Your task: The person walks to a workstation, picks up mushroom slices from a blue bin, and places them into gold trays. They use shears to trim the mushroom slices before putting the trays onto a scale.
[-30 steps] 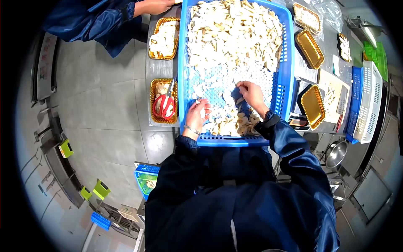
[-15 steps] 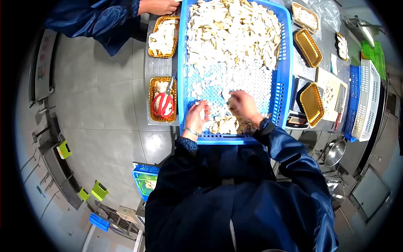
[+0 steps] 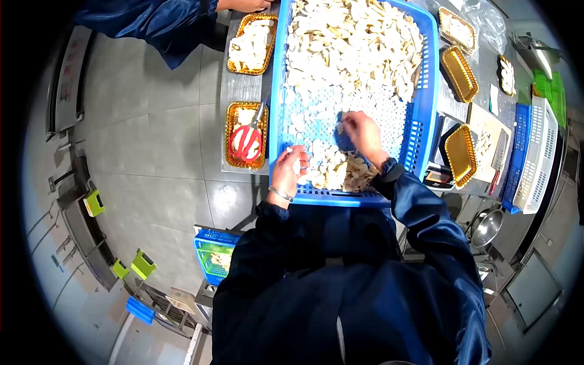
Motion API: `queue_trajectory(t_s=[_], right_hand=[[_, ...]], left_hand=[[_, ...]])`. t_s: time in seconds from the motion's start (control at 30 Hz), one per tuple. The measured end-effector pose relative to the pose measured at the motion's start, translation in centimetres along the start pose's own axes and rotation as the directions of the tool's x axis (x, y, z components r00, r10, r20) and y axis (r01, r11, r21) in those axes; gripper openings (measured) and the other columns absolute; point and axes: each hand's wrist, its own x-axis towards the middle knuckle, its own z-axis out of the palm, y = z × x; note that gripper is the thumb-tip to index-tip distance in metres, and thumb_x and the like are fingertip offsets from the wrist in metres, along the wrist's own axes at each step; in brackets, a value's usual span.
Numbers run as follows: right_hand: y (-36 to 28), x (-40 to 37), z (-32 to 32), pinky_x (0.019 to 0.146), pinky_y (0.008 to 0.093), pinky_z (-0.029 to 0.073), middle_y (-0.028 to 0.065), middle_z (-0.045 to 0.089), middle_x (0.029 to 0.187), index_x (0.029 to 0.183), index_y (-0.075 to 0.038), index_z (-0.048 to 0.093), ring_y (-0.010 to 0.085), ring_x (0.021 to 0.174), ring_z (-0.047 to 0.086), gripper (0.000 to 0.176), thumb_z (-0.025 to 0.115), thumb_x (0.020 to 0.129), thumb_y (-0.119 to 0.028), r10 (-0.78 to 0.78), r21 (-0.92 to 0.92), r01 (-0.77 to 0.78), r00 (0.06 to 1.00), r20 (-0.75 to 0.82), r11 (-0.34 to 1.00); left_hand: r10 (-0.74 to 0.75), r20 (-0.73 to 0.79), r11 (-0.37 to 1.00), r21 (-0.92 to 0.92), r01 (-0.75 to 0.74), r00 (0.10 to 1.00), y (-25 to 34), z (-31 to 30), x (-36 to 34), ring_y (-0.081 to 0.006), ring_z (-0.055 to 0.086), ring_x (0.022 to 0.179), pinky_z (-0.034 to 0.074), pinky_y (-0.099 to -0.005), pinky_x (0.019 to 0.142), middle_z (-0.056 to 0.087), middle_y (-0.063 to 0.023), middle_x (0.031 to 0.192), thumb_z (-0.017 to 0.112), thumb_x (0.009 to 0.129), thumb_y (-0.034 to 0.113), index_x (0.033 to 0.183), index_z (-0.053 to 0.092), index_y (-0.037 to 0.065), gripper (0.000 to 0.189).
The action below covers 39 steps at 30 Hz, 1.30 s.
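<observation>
We see the pale slices (image 3: 353,48) in a blue crate (image 3: 431,91), the larger heap spread across its far part and a smaller pile (image 3: 331,170) by the near wall. Our two hands are well apart: the left hand (image 3: 288,170), inside the crate's near left corner, is curled around a pale piece (image 3: 297,165), while the right hand (image 3: 363,132) reaches over the crate floor, fingertips drawn together beside a slice; whether they grip it, we cannot tell. Left of the crate we have two gold trays, the farther (image 3: 246,71) filled with pale slices, the nearer (image 3: 230,134) bearing a red-and-white striped object (image 3: 246,145). Rightward lie more gold trays (image 3: 460,156) and a cutting board (image 3: 477,118) with slices on it. At the far left, a co-worker's hand (image 3: 246,5) shows.
</observation>
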Motion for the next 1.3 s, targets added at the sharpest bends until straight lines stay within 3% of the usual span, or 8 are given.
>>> queue_trajectory(t_s=[0.27,0.47,0.6,0.67,0.83,0.97,1.07,1.3], right_hand=[[-2.8,-1.8,3.0,0.064,0.0399,0.047,0.009,0.058,0.082,0.093,-0.013,0.062,0.029,0.076,0.058,0.023,0.064,0.07,-0.016,-0.322,-0.064,0.348,0.913,0.249,0.936],[-3.4,-3.5,1.6,0.066,0.0295,0.048,0.0099,0.065,0.081,0.093,-0.011,0.067,0.0196,0.071,0.064,0.021,0.066,0.078,-0.025,-0.145,0.498,-0.149,0.852,0.503,0.854],[-2.1,-1.3,1.9,0.066,0.0403,0.048,0.0143,0.064,0.08,0.086,-0.01,0.064,0.0335,0.077,0.061,0.018,0.057,0.081,-0.025,0.025,-0.148,-0.006,0.992,0.126,0.989],[-2.1,-2.1,1.6,0.064,0.0434,0.047,0.0149,0.061,0.083,0.088,-0.009,0.062,0.0339,0.078,0.059,0.016,0.056,0.08,-0.022,-0.021,-0.07,0.061,0.883,0.469,0.996],[-3.8,2.7,2.5,0.066,0.043,0.047,0.0149,0.056,0.073,0.099,-0.011,0.061,0.0344,0.074,0.056,0.023,0.058,0.077,-0.016,-0.143,-0.151,0.129,0.986,-0.087,0.98],[-4.9,1.2,1.0,0.067,0.0398,0.048,0.0103,0.064,0.08,0.086,-0.013,0.066,0.0321,0.074,0.061,0.026,0.056,0.083,-0.037,0.037,-0.134,0.034,0.867,0.497,0.99],[-4.9,3.0,2.9,0.063,0.0434,0.047,0.014,0.063,0.075,0.085,-0.01,0.065,0.0344,0.07,0.06,0.029,0.053,0.085,-0.036,-0.06,-0.073,0.066,0.994,0.092,0.995],[-5.9,6.7,6.5,0.064,0.0414,0.048,0.0142,0.059,0.084,0.085,-0.006,0.055,0.0312,0.078,0.059,0.024,0.063,0.077,-0.028,-0.163,-0.436,0.135,0.986,-0.027,0.89]], left_hand=[[-0.03,-0.071,0.999,0.038,0.033,0.997,-1.0,-0.5,-0.5,-0.0116,0.056,0.069,0.043,-0.023,0.057,0.059,-0.0045,0.081,0.056,0.088,0.021,0.099,0.058,0.006,0.019],[-0.24,0.048,0.934,-0.26,0.244,0.97,-2.8,-0.3,0.3,-0.0194,0.056,0.092,0.049,-0.0332,0.074,0.057,-0.0023,0.097,0.047,0.09,0.044,0.106,0.053,0.014,0.035],[-0.095,0.103,0.936,-0.329,0.124,0.99,-3.2,-1.6,0.4,-0.0147,0.057,0.076,0.047,-0.0256,0.06,0.058,-0.0024,0.086,0.054,0.088,0.034,0.1,0.056,0.01,0.027],[-0.111,0.052,0.941,-0.317,0.121,0.993,-2.8,-1.9,0.4,-0.0128,0.056,0.071,0.045,-0.0232,0.057,0.059,-0.0022,0.086,0.057,0.087,0.03,0.099,0.057,0.009,0.025],[-0.068,0.044,0.956,-0.281,0.078,0.997,-2.3,-1.0,-0.2,-0.0155,0.058,0.079,0.048,-0.0252,0.063,0.06,-0.0038,0.091,0.051,0.09,0.031,0.105,0.056,0.008,0.028],[0.023,0.191,0.919,-0.391,0.054,0.981,-1.2,-0.9,-0.3,-0.0202,0.056,0.097,0.047,-0.0337,0.082,0.058,-0.0074,0.107,0.041,0.093,0.041,0.114,0.051,0.006,0.042],[0.052,0.184,0.898,-0.438,0.034,0.982,-0.1,0.4,-0.7,-0.0207,0.054,0.104,0.044,-0.0351,0.089,0.057,-0.0084,0.112,0.033,0.095,0.044,0.117,0.048,0.005,0.047],[0.127,0.165,0.889,-0.456,-0.038,0.978,1.0,0.3,-1.4,-0.0224,0.052,0.108,0.043,-0.0368,0.091,0.052,-0.0103,0.121,0.028,0.097,0.038,0.122,0.044,0.004,0.045]])
